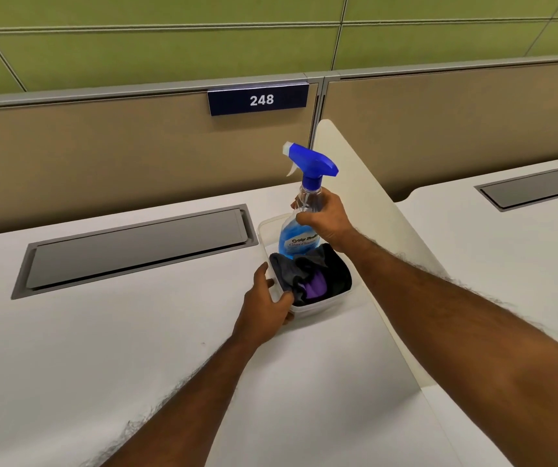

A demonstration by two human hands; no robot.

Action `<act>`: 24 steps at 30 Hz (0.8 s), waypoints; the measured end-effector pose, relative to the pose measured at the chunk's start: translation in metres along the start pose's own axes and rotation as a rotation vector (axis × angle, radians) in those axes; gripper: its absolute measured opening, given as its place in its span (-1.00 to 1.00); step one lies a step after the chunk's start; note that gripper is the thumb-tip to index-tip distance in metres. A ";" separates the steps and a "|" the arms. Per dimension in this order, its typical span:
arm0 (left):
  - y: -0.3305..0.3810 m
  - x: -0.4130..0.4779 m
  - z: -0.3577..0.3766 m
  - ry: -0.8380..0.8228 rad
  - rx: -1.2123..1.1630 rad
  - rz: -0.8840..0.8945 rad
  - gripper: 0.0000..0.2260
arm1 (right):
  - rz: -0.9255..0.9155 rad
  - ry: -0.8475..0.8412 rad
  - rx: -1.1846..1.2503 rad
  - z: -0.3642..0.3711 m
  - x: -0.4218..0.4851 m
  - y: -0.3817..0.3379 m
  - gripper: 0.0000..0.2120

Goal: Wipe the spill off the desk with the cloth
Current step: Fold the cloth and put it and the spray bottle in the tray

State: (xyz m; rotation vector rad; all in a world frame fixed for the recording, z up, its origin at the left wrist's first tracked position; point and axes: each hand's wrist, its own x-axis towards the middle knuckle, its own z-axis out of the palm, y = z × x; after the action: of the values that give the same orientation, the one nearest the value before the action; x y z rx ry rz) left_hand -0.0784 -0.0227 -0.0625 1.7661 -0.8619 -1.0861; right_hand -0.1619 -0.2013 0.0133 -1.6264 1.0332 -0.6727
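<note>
A: Your right hand [324, 220] is wrapped shut around the neck of the spray bottle [299, 227], fingers curled across the clear part just under the blue trigger head. The bottle stands upright, its base down inside the clear plastic tub [265, 230], at the tub's twelve o'clock end.

B: And your left hand [265, 305]?

A: It grips the tub's near-left corner, at about seven o'clock of the tub. Your thumb hooks over the rim and touches the dark cloth [307, 274]; your fingers lie along the outer wall, so the hand is part-closed on the rim rather than on the cloth.

B: Where is the cloth?

A: Bunched in the tub, filling its six o'clock half, grey-black with a purple patch showing. It touches the bottle's base.

B: And the desk [136, 348]?

A: White. The tub sits at two o'clock from your view's centre, hard by the cream divider panel [365, 203]. A grey cable hatch [136, 247] lies at ten o'clock. I cannot make out any spill on the surface.
</note>
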 end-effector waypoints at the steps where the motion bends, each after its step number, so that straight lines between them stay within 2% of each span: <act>1: 0.000 0.000 0.000 0.001 -0.004 0.002 -0.34 | 0.006 0.011 0.009 0.001 0.001 0.002 -0.65; 5: 0.000 -0.001 0.001 0.003 -0.014 0.009 -0.34 | 0.015 0.006 0.014 0.002 0.002 0.004 -0.55; 10: 0.002 -0.002 0.001 0.004 -0.025 0.007 -0.33 | -0.031 -0.037 -0.024 -0.008 -0.011 0.014 -0.16; 14: 0.002 -0.002 0.001 0.007 -0.018 -0.008 -0.31 | -0.038 0.134 -0.239 -0.023 -0.038 0.041 -0.33; 16: 0.003 -0.002 0.001 0.008 -0.015 -0.011 -0.31 | 0.054 0.222 -0.404 -0.027 -0.049 0.056 -0.41; 20: 0.005 -0.002 0.001 0.008 -0.004 0.010 -0.39 | 0.267 0.116 -0.485 -0.032 -0.059 0.071 -0.53; 24: 0.008 0.002 -0.002 0.009 0.018 0.001 -0.40 | 0.209 0.147 -0.524 -0.028 -0.061 0.072 -0.66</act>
State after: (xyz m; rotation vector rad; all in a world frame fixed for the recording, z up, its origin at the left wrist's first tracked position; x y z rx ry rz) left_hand -0.0764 -0.0270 -0.0558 1.7833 -0.8698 -1.0721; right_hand -0.2350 -0.1670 -0.0428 -1.8917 1.5577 -0.4015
